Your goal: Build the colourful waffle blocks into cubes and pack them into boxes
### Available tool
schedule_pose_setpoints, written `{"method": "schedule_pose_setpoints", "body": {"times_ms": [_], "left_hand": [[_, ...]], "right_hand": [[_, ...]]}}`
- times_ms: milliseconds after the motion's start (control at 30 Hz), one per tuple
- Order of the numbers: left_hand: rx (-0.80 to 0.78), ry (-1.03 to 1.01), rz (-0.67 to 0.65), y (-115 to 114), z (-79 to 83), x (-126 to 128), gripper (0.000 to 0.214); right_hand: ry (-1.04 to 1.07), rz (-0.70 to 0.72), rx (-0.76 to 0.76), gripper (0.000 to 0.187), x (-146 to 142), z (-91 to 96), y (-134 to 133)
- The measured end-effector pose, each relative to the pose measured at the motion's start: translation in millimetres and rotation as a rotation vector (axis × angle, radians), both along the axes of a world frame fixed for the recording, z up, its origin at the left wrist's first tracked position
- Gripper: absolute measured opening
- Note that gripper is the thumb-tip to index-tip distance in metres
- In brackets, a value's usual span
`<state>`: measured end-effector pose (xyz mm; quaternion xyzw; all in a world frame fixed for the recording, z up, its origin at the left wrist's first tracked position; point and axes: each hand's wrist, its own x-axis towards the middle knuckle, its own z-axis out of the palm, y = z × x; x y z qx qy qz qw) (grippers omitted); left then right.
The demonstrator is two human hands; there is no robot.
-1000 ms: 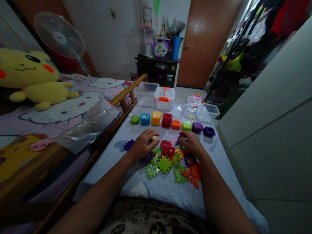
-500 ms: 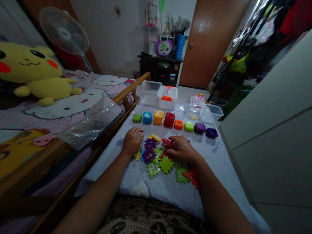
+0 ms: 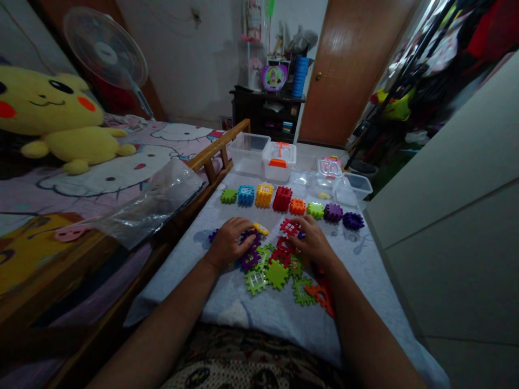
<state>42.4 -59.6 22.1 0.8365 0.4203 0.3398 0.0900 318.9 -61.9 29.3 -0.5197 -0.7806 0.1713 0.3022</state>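
My right hand (image 3: 312, 241) pinches a red window-patterned toy tile (image 3: 289, 227) by its right side, just above the loose pile. My left hand (image 3: 230, 243) is over the purple tiles (image 3: 250, 259), thumb and fingers apart and curved; whether it touches them is hard to tell. Between the hands lie more red tiles (image 3: 281, 255), a yellow piece (image 3: 260, 229), a solid green tile (image 3: 277, 274) and light green window tiles (image 3: 255, 282). Orange pieces (image 3: 321, 296) rest beside my right forearm. A dark purple piece (image 3: 213, 235) shows left of my left hand.
Behind the pile runs a row of colour-sorted stacks, among them blue (image 3: 246, 195), yellow (image 3: 264, 195) and red (image 3: 283, 199). Clear plastic boxes (image 3: 249, 154) stand at the table's far end. A wooden bed rail (image 3: 211, 154) borders the left side, a white cabinet (image 3: 450, 194) the right.
My left hand has moved right over the purple tiles, uncovering a dark purple piece. My right hand has shifted slightly right and away from me, bringing the red window tile along.
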Motion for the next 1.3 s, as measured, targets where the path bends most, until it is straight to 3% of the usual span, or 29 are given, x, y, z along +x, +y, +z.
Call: {"method": "schedule_pose_setpoints", "body": {"times_ms": [67, 333, 467, 633, 833, 1033, 1300], "left_hand": [[-0.027, 0.051, -0.012, 1, -2.7, 3, 0.017], [-0.061, 0.060, 0.185, 11, -18.5, -4, 0.015], [-0.056, 0.009, 0.186, 11, -17.2, -4, 0.013], [0.005, -0.120, 0.207, 6, -10.1, -4, 0.010], [0.067, -0.173, 0.299, 7, -6.9, -6, 0.010], [0.004, -0.102, 0.343, 11, -12.7, -10, 0.010], [0.049, -0.093, 0.456, 12, -9.2, -18, 0.013]], "right_hand": [[0.012, 0.018, -0.029, 0.030, 6, 1.4, 1], [-0.154, 0.171, -0.219, 0.050, 6, 5.3, -6], [-0.227, 0.159, -0.213, 0.054, 0, 7.0, -9], [-0.215, 0.156, -0.192, 0.041, -5, 9.7, -9], [-0.190, 0.077, -0.050, 0.029, -2, -0.3, -2], [-0.278, 0.028, -0.108, 0.034, 2, -5.1, 1], [-0.305, 0.013, -0.157, 0.040, 18, 11.4, -4]]}}
